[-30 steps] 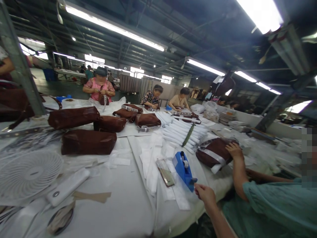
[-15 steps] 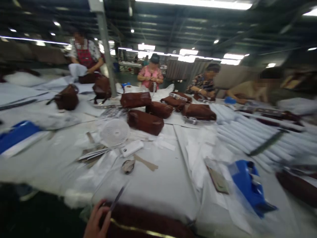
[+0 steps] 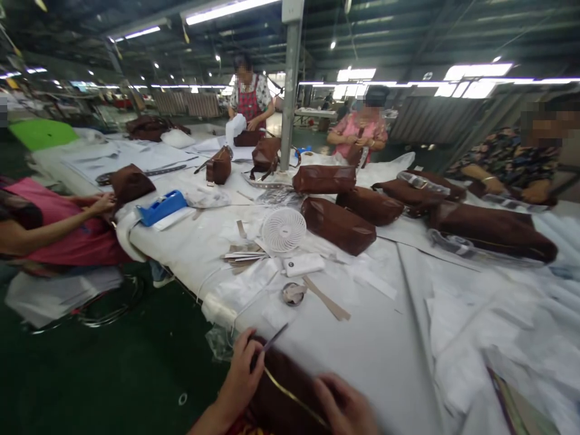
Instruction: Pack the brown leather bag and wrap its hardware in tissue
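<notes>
- Head view: at the near edge of the white-covered table (image 3: 362, 344), the left hand (image 3: 240, 377) pinches a thin grey blade-like tool (image 3: 274, 337), its grip narrow, and rests on a dark brown leather bag with a gold trim line (image 3: 283, 389).
- The right hand (image 3: 347, 408) lies blurred on the bag's right side; I cannot tell its grip.
- To do this well, I'd press the bag flat and keep the tool tip low along the trim.
- Farther off lie a small white round fan (image 3: 283, 229) and a white power bank (image 3: 303, 264).

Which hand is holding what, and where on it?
Left hand pinches a thin metal tool at its lower end and rests on the brown bag. Right hand lies on the bag; grip is blurred.
</notes>
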The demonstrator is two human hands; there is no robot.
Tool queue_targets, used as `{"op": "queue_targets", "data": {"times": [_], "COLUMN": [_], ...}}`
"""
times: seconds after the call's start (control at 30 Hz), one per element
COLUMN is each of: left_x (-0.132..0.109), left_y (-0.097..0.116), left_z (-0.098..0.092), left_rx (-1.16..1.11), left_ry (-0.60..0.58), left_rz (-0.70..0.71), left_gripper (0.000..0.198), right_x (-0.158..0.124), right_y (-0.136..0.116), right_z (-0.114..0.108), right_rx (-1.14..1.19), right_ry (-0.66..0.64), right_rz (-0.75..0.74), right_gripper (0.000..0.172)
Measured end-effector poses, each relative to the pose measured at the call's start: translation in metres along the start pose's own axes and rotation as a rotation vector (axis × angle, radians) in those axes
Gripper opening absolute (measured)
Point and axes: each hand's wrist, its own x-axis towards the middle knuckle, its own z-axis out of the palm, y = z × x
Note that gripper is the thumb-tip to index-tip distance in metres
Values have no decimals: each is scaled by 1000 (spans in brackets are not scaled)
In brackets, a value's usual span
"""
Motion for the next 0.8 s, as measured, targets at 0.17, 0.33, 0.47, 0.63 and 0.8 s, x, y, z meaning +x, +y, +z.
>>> {"op": "queue_targets", "data": {"times": [0.17,0.33,0.47,0.63,0.8], "left_x": [-3,-5,-5,-6,-6], "left_y": [-7,-14,-17,-23,-28], "left_z": [5,7,6,7,11], "left_rx": [55,110,136,149,149], "left_ry": [30,19,0,-12,18], "left_rz": [29,50,46,38,30], "left_gripper": [17,22,22,23,24], "right_x": [45,62,69,78,80], "right_y": [-45,-34,-31,-32,-28], "right_z": [85,107,112,115,119], "right_rx": [221,102,26,-23,26], "right_ry": [-220,-199,-155,-167,-175], "right_rz": [-75,-64,-5,53,129], "right_gripper": [40,39,34,34,34]}}
